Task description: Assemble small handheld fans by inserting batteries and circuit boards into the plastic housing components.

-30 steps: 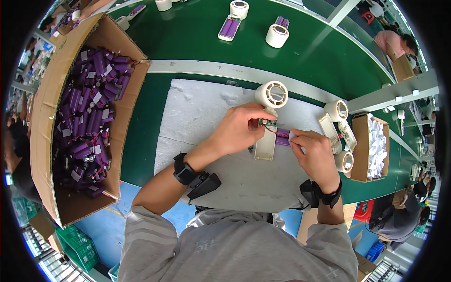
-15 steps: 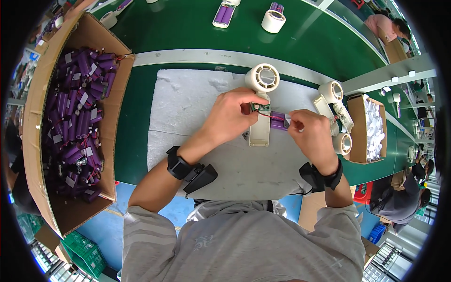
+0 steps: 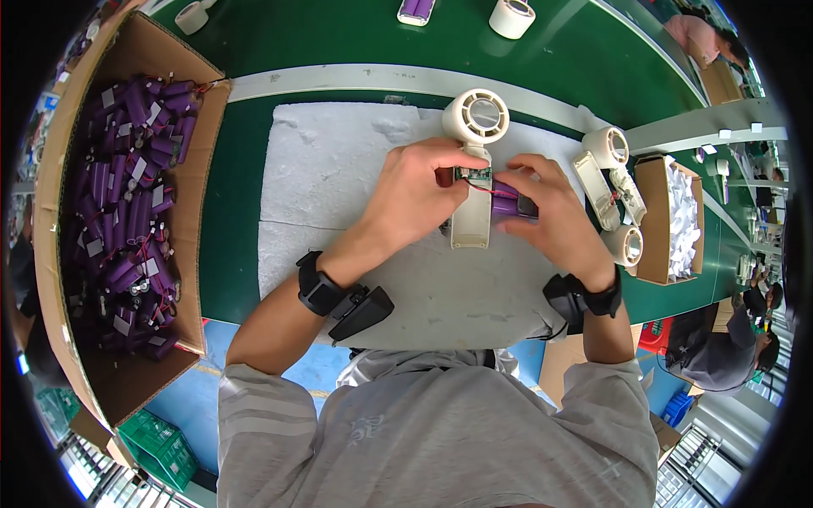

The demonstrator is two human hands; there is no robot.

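A cream handheld fan lies on a pale foam mat, its round head pointing away from me. Its long handle shell is open, and a small green circuit board shows near the neck. My left hand grips the fan at the neck, thumb and fingers around the board area. Just right of the handle is a purple battery pack, with red wire running to the board. My right hand holds this pack between thumb and fingers; a dark patch shows at its right end.
On the left, a tall cardboard box holds many purple battery packs. To the right lie more opened fan housings beside a carton of white paper scraps. Beyond a pale rail, other fan parts rest on the green bench.
My right hand has gone from pinching a whitish piece at the battery pack's right end to spanning the pack with spread fingers. That piece no longer shows. My left hand keeps its hold.
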